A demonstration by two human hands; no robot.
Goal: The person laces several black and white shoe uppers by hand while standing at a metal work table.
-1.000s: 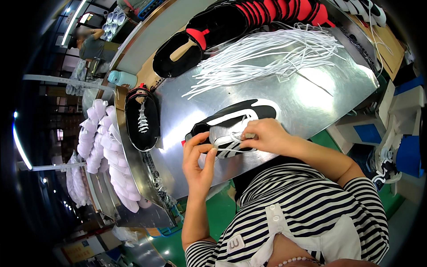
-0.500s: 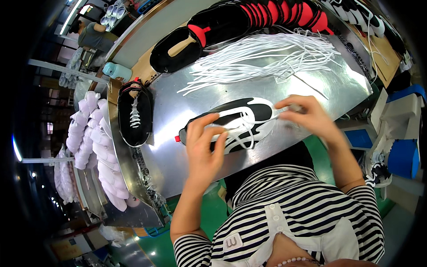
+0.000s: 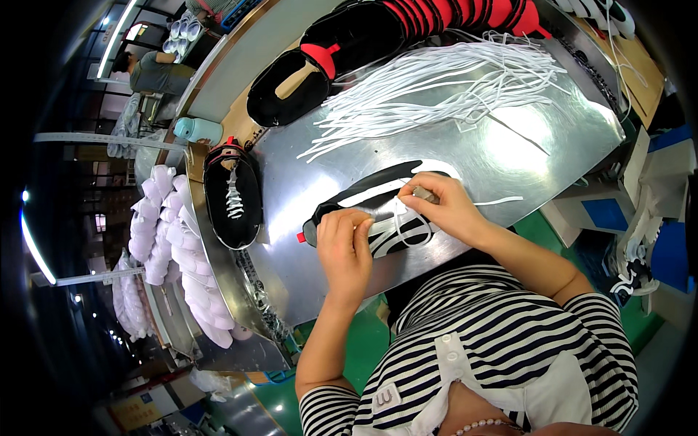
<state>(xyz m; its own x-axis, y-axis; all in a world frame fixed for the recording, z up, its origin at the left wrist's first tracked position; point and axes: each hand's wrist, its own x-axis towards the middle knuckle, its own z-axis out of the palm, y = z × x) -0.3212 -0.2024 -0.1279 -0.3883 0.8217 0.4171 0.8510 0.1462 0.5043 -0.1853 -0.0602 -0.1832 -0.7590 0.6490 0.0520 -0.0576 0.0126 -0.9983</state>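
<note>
A black and white shoe upper (image 3: 369, 190) with a red tab lies on the metal table, right in front of me. At its near left part is my left hand (image 3: 343, 243), thumb and fingers pinched together; what is between them is too small to make out. My right hand (image 3: 445, 207) is closed around a small hooked tool (image 3: 425, 194) with a brownish-grey grip, its tip over the middle of the upper. A white shoelace (image 3: 416, 234) loops across the upper between both hands. One lace end lies on the table to the right of my right hand.
Loose white laces (image 3: 429, 94) lie spread behind the upper. Nested black and red uppers (image 3: 356, 36) line the table's far edge, and a laced black upper (image 3: 233, 192) stands at left. Beyond are a light blue bottle (image 3: 198, 131), stacked white pieces (image 3: 193, 276) and a distant person.
My right hand has moved left and nearer to my left hand, over the upper. My left fingers have drawn together into a pinch. The view has shifted slightly.
</note>
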